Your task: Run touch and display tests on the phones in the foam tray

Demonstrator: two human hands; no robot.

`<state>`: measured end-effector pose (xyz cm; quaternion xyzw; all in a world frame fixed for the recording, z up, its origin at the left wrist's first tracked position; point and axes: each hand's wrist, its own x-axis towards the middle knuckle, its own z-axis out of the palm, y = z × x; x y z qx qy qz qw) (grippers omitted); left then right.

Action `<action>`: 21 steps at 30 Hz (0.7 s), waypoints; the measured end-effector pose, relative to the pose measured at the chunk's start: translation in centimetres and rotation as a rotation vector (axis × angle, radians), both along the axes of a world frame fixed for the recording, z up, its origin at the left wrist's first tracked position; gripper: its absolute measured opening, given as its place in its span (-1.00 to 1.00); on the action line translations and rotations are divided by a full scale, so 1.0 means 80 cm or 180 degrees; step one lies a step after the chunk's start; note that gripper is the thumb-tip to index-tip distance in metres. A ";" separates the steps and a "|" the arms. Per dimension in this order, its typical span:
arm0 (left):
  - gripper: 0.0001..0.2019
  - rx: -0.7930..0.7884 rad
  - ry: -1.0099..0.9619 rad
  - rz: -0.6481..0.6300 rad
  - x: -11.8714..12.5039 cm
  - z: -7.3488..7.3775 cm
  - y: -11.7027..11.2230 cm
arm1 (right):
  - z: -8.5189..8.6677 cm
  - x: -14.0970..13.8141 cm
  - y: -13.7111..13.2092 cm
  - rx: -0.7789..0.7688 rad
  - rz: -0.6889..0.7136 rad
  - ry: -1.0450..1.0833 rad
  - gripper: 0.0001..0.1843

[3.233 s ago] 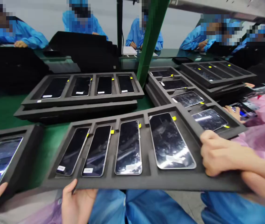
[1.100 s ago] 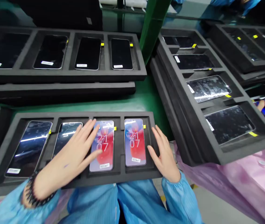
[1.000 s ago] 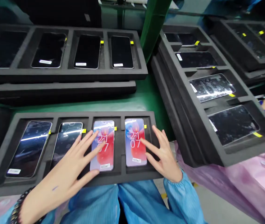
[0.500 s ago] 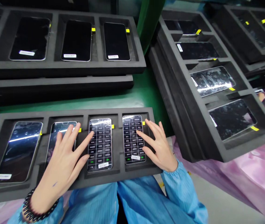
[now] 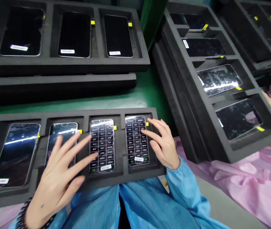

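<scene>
A black foam tray (image 5: pixel 119 140) lies across my lap with a row of smartphones in its compartments. My left hand (image 5: pixel 62 171) is spread above it, covering part of a dark phone (image 5: pixel 66 127); one fingertip is over the lit phone (image 5: pixel 105 140) to its right. On that screen is a grid of dark buttons, with a white label near the bottom. My right hand (image 5: pixel 165 143), fingers apart, has its index fingertip at the right side of the rightmost lit phone (image 5: pixel 134 140), which shows a similar grid. Another dark phone (image 5: pixel 16 156) lies at the far left.
Stacked foam trays (image 5: pixel 66 68) holding phones stand behind on a green surface (image 5: pixel 97 98). More stacked trays (image 5: pixel 211 105) rise at the right, their phones marked with yellow tabs. Beside them is a person's pink sleeve (image 5: pixel 256 178).
My left hand has shifted down and left, its fingers spreading wider. My right index finger has moved slightly up and right on the screen, and the thumb has drawn away. The view shifted slightly.
</scene>
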<state>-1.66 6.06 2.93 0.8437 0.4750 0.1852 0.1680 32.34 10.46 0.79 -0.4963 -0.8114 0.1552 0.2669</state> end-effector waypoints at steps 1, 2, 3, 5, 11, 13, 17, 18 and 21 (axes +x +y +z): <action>-0.38 0.0124 0.0051 0.0197 0.008 0.000 0.008 | -0.001 -0.004 0.005 0.0008 -0.0042 -0.0160 -0.60; -0.37 0.0250 0.0105 0.0375 0.015 -0.002 0.015 | -0.002 -0.007 0.009 0.0001 -0.0033 -0.0302 -0.59; -0.37 0.0361 0.0151 0.0520 0.022 -0.004 0.022 | -0.003 -0.010 0.012 -0.0007 0.0003 -0.0414 -0.58; -0.39 0.0437 0.0258 0.0651 0.032 -0.010 0.031 | -0.004 -0.014 0.017 -0.0021 0.0075 -0.0564 -0.57; -0.42 0.0147 0.0688 0.0670 0.037 -0.025 0.037 | -0.006 -0.015 0.021 -0.0210 0.0164 -0.0628 -0.57; -0.41 0.0057 0.0802 0.0630 0.038 -0.026 0.037 | -0.008 -0.014 0.021 -0.0148 0.0158 -0.0524 -0.56; -0.41 0.0055 0.0603 0.0871 0.034 -0.019 0.031 | -0.010 -0.009 0.014 -0.0004 0.0061 -0.0255 -0.51; -0.42 0.0065 0.0506 0.0985 0.032 -0.017 0.028 | -0.010 -0.008 0.012 -0.0001 -0.0001 -0.0189 -0.49; -0.44 0.0042 0.0351 0.1199 0.023 -0.016 0.015 | -0.012 -0.004 0.002 -0.0067 -0.0214 -0.0058 -0.46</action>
